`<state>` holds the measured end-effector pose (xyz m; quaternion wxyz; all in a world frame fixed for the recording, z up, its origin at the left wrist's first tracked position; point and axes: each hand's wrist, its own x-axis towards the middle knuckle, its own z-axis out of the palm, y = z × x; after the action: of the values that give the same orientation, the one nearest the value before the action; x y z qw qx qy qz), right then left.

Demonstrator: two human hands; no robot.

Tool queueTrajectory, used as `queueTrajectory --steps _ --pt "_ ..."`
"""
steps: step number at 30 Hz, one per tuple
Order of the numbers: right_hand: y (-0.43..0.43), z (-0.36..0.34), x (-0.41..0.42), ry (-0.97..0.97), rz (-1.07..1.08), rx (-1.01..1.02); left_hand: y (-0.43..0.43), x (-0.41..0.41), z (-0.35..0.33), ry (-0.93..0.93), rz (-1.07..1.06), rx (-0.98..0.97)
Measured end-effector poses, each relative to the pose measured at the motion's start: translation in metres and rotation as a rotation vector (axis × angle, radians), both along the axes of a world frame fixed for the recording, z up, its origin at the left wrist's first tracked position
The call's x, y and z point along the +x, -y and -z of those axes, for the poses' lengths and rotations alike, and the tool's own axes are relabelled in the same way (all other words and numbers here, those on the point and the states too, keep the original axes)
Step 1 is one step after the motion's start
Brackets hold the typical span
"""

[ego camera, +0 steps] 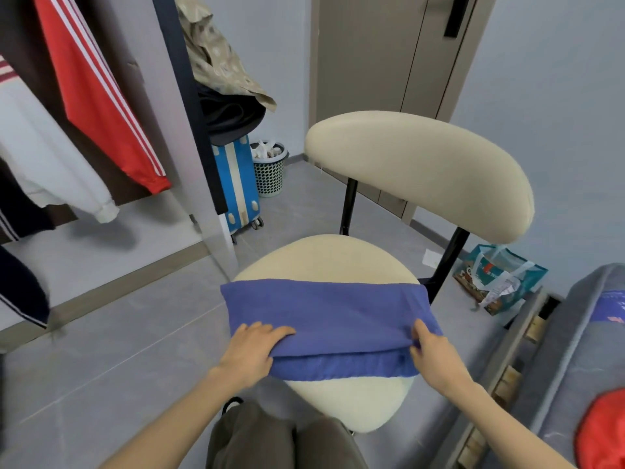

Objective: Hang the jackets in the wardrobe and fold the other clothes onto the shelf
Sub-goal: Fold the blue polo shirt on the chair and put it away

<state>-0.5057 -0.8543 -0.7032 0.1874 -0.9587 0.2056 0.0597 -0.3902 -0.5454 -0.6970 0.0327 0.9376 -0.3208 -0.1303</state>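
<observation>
The left hand (252,353) and right hand (436,357) each grip a near corner of the blue cloth (324,316). It lies folded across the chair (338,255) seat, long axis left to right. Farther left, a red jacket (94,89) hangs in the wardrobe (20,28).

Matt blue cloth (324,316) – nubbly cream chair seat (324,258) – glossy black legs (348,206)

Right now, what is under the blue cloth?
The cream chair seat is under the blue cloth; it shows in front and behind. The seat's middle is covered, so anything lying there cannot be seen.
</observation>
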Motion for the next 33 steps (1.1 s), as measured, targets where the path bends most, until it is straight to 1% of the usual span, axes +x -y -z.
queueTrajectory --steps 3,4,6,7,9,10,12,15,17,19,21,25,27,30,31,33 --pt "-0.005 0.009 -0.013 -0.161 0.007 0.005 -0.001 -0.012 0.01 -0.126 0.025 0.089" --pt "-0.007 0.008 -0.015 -0.235 0.008 -0.033 0.0 -0.014 0.011 -0.16 0.036 0.111" --pt "-0.012 0.004 -0.015 -0.362 0.003 -0.209 0.004 -0.016 0.009 -0.193 0.03 0.094" --pt "-0.015 0.002 -0.013 -0.357 0.01 -0.303 0.008 -0.015 0.006 -0.176 0.014 0.044" --pt "-0.023 -0.002 -0.004 -0.233 -0.005 -0.397 0.019 -0.009 0.003 -0.096 -0.017 -0.076" --pt "-0.028 -0.003 0.002 -0.155 -0.037 -0.385 0.025 -0.006 0.004 -0.065 -0.026 -0.118" --pt "-0.04 0.0 0.017 -0.062 -0.106 -0.271 0.042 0.001 0.008 -0.041 -0.038 -0.142" --pt "-0.062 0.015 0.038 -0.083 -0.12 -0.019 0.071 0.006 0.017 -0.133 -0.069 -0.042" --pt "-0.069 0.033 0.044 -0.145 -0.102 0.057 0.082 0.008 0.029 -0.19 -0.093 0.037" --pt "-0.068 0.055 0.04 -0.192 -0.084 0.027 0.08 0.011 0.045 -0.197 -0.119 0.088" --pt "-0.062 0.067 0.033 -0.175 -0.08 -0.044 0.071 0.015 0.057 -0.177 -0.149 0.102" --pt "-0.049 0.068 0.026 -0.166 -0.137 -0.059 0.065 0.03 0.058 -0.193 -0.184 0.115" --pt "-0.049 0.06 0.026 -0.146 -0.202 -0.027 0.07 0.04 0.051 -0.183 -0.158 0.098" --pt "-0.051 0.038 0.021 -0.073 -0.419 -0.032 0.078 0.059 0.038 -0.101 -0.036 0.086" --pt "-0.054 0.031 0.019 -0.043 -0.506 -0.056 0.082 0.066 0.034 -0.078 0.003 0.089" --pt "-0.057 0.025 0.015 0.067 -0.641 -0.2 0.089 0.076 0.029 -0.057 0.065 0.093"
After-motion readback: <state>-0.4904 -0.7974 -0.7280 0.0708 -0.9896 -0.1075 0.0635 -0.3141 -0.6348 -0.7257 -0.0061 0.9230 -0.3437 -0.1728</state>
